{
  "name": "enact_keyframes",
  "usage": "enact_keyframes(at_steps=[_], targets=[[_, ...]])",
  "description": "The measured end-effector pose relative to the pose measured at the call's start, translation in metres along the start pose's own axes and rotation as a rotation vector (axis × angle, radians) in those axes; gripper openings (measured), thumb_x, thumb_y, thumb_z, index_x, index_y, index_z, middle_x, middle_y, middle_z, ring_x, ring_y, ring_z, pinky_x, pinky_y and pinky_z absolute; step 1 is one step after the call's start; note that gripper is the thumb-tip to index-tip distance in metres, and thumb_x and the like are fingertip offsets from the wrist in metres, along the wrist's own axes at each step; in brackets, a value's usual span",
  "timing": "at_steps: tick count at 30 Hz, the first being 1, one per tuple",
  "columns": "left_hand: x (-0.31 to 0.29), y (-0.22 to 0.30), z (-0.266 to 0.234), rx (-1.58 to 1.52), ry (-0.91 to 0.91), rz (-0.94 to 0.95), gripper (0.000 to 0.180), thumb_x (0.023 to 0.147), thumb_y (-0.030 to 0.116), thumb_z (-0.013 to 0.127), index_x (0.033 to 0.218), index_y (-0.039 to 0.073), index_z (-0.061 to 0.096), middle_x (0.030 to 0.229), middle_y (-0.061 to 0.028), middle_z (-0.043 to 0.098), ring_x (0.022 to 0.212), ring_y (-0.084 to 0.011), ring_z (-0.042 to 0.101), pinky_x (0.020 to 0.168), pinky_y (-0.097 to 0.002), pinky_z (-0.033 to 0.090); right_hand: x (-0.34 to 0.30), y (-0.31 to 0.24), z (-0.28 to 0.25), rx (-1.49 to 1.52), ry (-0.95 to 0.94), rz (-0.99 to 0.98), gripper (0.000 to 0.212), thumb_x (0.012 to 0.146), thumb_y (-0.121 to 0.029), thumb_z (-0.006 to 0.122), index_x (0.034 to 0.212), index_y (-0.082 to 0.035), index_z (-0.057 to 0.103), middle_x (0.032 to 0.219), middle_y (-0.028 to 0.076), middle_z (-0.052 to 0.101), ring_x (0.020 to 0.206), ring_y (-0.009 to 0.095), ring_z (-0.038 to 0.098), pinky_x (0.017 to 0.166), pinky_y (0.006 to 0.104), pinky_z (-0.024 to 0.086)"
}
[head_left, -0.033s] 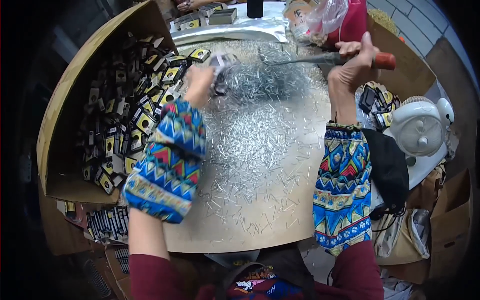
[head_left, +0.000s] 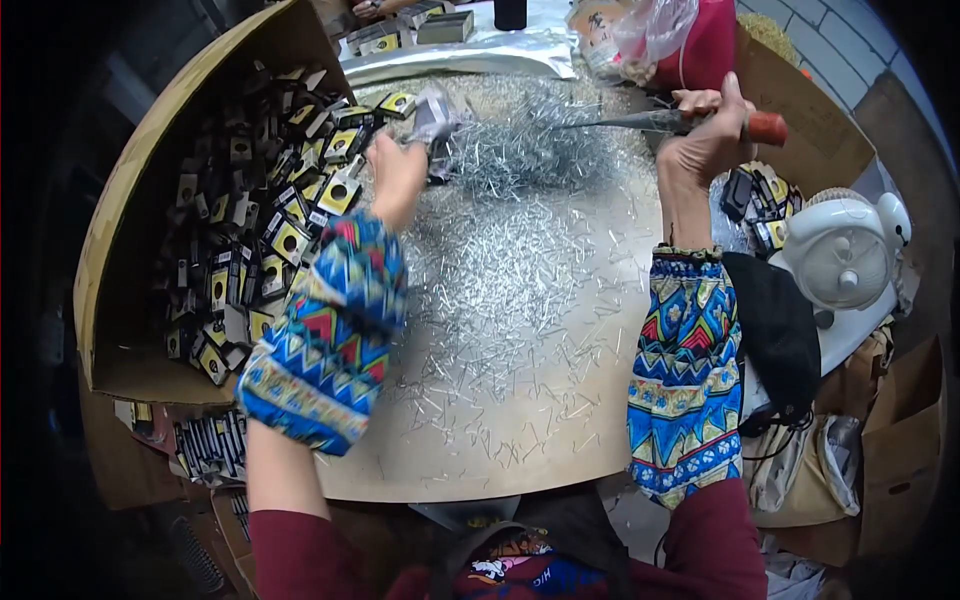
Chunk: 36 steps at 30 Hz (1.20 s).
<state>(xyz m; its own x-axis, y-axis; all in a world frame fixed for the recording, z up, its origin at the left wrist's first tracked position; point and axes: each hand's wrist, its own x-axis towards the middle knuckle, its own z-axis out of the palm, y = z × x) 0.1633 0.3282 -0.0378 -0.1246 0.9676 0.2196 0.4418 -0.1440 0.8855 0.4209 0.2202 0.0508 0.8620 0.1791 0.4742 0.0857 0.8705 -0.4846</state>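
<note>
Near the table's far left side, my left hand (head_left: 398, 178) has its fingers closed on a smeared grey and dark piece (head_left: 436, 112), whose kind I cannot make out. Beside it bristles a dense, blurred clump of thin metal pins (head_left: 525, 150). My right hand (head_left: 708, 140) is wrapped round a red-handled tool (head_left: 640, 121) with a long, tapering metal shaft, thumb up along the grip. The shaft points left, its tip at the clump. Loose silvery pins (head_left: 500, 270) lie thick over the middle of the tan tabletop (head_left: 380, 475), thinning toward its near edge. Patterned sleeves cover both forearms.
A large open cardboard box (head_left: 125, 215) on the left holds many small black cartons (head_left: 290, 243) with yellow labels. To the right are a white fan (head_left: 845, 275), a black cloth (head_left: 775, 320) and more cartons. A pink bag (head_left: 708, 50) stands at the far right.
My left hand and forearm have shifted slightly left. The tool has moved a touch left, and the clump of pins looks a little changed in shape. Both hands keep their holds.
</note>
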Motion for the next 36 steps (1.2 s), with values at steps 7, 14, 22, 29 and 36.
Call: enact_keyframes(at_steps=[7,14,22,29,36], targets=[[-0.109,-0.036,-0.091,0.631,-0.681,0.852,0.043,0.087,0.020,0.062,0.127,0.010,0.050,0.128,-0.0150,0.050,0.118,-0.0344,0.048,0.094,-0.0495,0.043,-0.017,0.026,-0.054,0.061,0.408,0.490,0.018,0.087,-0.020,0.070,0.087,-0.009,0.055,0.072,0.005,0.062,0.066,0.016,0.060,0.061,0.0325,0.050],[-0.147,-0.036,-0.143,0.720,-0.667,0.726,0.053,0.089,0.033,0.064,0.133,0.007,0.047,0.130,-0.0204,0.048,0.123,-0.0392,0.044,0.100,-0.0443,0.041,-0.155,-0.002,-0.067,-0.744,-0.871,0.750,0.030,0.091,-0.022,0.064,0.113,-0.003,0.063,0.104,0.008,0.065,0.087,0.019,0.062,0.074,0.0284,0.050],[-0.192,-0.032,-0.169,0.857,-0.609,0.686,0.058,0.090,0.044,0.060,0.132,0.005,0.048,0.133,-0.0195,0.045,0.127,-0.0380,0.041,0.104,-0.0455,0.038,-0.200,-0.048,-0.072,-1.017,-1.694,-0.184,0.041,0.088,-0.032,0.063,0.124,-0.014,0.058,0.132,0.017,0.050,0.121,0.038,0.044,0.098,0.0514,0.037],[-0.182,-0.041,-0.195,0.711,-0.762,0.624,0.055,0.091,0.037,0.061,0.135,0.007,0.048,0.144,-0.0208,0.040,0.127,-0.0392,0.045,0.102,-0.0422,0.042,-0.247,-0.087,-0.056,-0.979,-1.788,-0.134,0.044,0.093,-0.037,0.058,0.131,-0.015,0.054,0.143,0.022,0.040,0.133,0.045,0.033,0.104,0.0649,0.029],[-0.153,-0.003,-0.302,0.599,-0.433,0.202,0.038,0.092,0.029,0.057,0.121,0.004,0.059,0.115,-0.0210,0.062,0.103,-0.0382,0.060,0.089,-0.0417,0.049,-0.268,-0.098,-0.056,-0.792,-1.927,-0.191,0.041,0.092,-0.037,0.059,0.123,-0.011,0.059,0.139,0.020,0.045,0.130,0.038,0.039,0.108,0.0588,0.029]])
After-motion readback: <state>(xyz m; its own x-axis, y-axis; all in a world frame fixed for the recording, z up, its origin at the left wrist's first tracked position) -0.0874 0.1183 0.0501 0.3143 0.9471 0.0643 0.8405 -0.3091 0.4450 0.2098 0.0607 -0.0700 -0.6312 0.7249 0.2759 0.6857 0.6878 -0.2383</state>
